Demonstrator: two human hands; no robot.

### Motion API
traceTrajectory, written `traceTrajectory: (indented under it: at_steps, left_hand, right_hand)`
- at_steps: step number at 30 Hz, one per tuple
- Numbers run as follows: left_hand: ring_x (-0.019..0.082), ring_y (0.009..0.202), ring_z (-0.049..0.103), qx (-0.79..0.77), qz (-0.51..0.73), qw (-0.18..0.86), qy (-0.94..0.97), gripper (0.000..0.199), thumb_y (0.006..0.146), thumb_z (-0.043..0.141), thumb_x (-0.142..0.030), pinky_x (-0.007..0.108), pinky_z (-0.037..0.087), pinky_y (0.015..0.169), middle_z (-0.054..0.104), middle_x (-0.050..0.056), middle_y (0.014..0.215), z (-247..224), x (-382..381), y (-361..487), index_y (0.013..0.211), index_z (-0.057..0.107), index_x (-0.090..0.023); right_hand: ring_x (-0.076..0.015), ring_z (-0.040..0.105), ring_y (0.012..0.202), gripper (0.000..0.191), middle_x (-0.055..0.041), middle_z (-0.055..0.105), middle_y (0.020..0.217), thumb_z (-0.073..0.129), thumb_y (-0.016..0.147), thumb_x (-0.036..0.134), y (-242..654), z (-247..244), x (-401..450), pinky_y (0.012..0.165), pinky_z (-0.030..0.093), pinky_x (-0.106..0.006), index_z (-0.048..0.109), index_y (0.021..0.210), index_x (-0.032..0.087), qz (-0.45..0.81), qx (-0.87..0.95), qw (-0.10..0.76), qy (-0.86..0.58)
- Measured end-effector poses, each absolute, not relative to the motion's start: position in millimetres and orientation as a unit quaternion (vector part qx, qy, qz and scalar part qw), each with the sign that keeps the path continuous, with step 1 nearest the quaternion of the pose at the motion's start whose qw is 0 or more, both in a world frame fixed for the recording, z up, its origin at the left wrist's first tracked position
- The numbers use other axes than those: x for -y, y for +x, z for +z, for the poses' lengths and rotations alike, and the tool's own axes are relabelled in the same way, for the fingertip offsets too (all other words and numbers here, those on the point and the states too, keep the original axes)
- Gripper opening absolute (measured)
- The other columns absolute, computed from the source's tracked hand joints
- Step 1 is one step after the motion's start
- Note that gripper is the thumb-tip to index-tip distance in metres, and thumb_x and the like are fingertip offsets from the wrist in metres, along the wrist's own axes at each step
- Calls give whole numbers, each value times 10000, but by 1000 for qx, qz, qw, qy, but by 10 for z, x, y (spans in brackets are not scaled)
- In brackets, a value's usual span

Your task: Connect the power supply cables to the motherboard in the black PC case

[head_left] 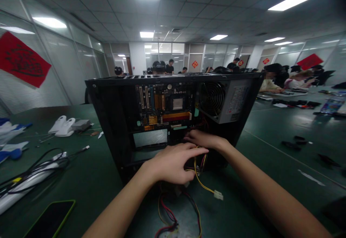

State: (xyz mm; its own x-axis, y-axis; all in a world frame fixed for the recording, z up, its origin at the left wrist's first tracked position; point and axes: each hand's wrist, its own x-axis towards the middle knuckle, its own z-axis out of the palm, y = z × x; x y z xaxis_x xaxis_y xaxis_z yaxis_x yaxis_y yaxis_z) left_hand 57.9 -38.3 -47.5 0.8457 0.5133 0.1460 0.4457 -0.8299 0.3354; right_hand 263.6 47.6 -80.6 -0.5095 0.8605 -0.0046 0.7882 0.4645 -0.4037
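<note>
An open black computer case (106, 122) stands on the green table, its inside facing me. A motherboard (177, 104) is mounted in it, with a power supply (235, 101) at the upper right. My left hand (173, 162) is at the case's lower front, thumb and forefinger apart around a bundle of thin cables (202, 162); its other fingers are partly hidden. My right hand (200, 137) reaches inside below the power supply, fingers curled; what they hold is hidden. A white connector (218, 195) hangs from yellow wires. More red and black cables (169, 212) lie nearer me.
On the left of the table (89, 173) are a phone (51, 220), a white power strip (29, 184) with black cables, and white plastic parts (65, 126). Small black pieces (292, 145) lie at the right. Several people sit or stand farther back.
</note>
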Motion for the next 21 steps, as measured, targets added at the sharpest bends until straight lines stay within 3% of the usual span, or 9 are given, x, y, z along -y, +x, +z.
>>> traceTrajectory:
  at_steps: [4,7,11,13,17,21]
  left_hand:
    - [318,1345,510,-236,124,162,950,568,830,679,-338,473,448,1098,495,48,1515,-479,369,561,1388,576,-324]
    - [314,1370,490,-230,137,180,947,628,826,697,-353,476,413,1128,490,70,1525,-484,361,547,1431,537,-298]
    - [312,1290,563,-226,132,183,948,627,838,692,-382,465,446,1088,575,82,1443,-478,368,550,1434,532,-269]
    - [315,1257,586,-228,129,179,948,606,857,678,-427,463,466,1061,601,82,1411,-474,372,558,1425,540,-270]
    - [330,1246,590,-226,133,149,953,620,857,684,-466,490,461,1064,600,98,1407,-484,372,587,1424,536,-263]
    - [363,1212,604,-244,122,107,956,639,862,668,-496,524,495,1009,599,128,1394,-519,378,618,1434,522,-253]
  right_hand:
    - [-223,663,868,427,-86,753,927,413,1002,403,2557,-823,-503,795,491,-325,738,923,137,208,839,272,-422]
    - [-241,658,921,433,-84,751,968,433,983,437,2451,-799,-471,826,490,-344,758,955,152,207,794,397,-410]
    - [-240,650,864,451,-77,739,989,463,943,508,2307,-675,-346,614,478,-304,759,1055,187,266,727,495,-394]
    - [-235,644,862,441,-78,739,1024,496,920,526,2257,-574,-279,588,462,-291,759,1055,199,303,686,538,-385]
    - [-210,644,977,335,-48,735,1106,577,893,478,2204,-320,-193,802,482,-317,736,1072,243,423,561,632,-327]
    - [-173,642,975,261,-22,728,1106,564,881,333,2164,-91,-171,910,475,-327,698,1095,268,588,421,628,-288]
